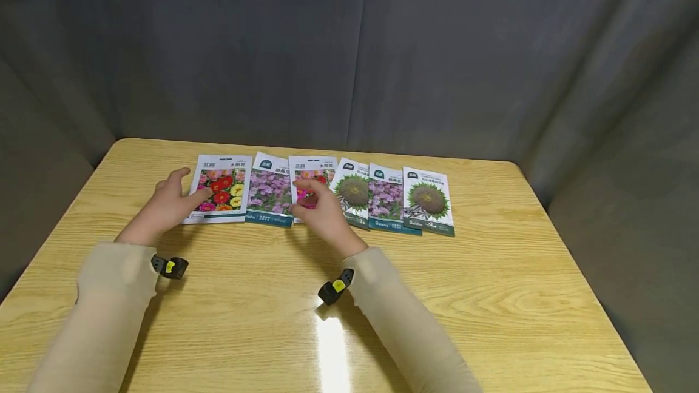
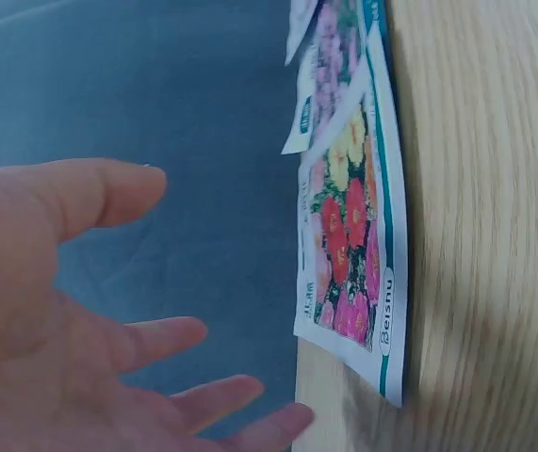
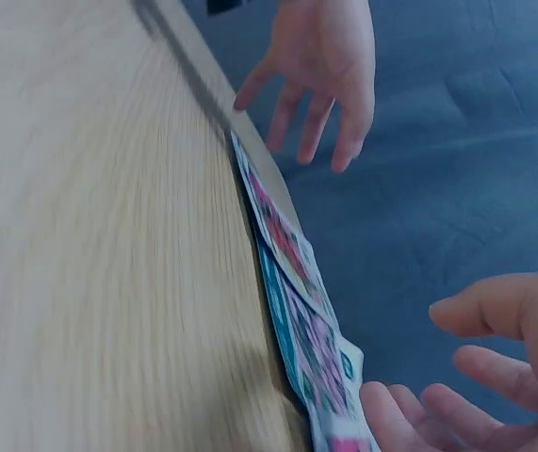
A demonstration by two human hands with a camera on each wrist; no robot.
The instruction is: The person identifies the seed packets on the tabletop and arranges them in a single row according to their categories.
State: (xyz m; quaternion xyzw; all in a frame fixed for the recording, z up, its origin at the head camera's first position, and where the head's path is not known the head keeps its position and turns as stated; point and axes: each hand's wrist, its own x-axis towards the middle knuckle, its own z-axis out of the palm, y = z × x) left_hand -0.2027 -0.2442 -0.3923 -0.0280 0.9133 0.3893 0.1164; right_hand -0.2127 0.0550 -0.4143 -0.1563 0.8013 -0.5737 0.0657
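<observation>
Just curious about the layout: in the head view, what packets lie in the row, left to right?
Multicoloured flower packet, purple flower packet, second multicoloured packet, sunflower packet, second purple packet, second sunflower packet.

I can see a yellowish wood-grain table (image 1: pixel 491 296) spreading beneath the fingers (image 1: pixel 311 185), a bright white streak of glare (image 1: pixel 332 350) shining on its top well behind them, and a dark grey curtain (image 1: pixel 246 59) hanging beyond the fingers and round to either side of them.

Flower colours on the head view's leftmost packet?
Leftmost packet: mainly red, yellow and pink; shows best in the head view.
</observation>
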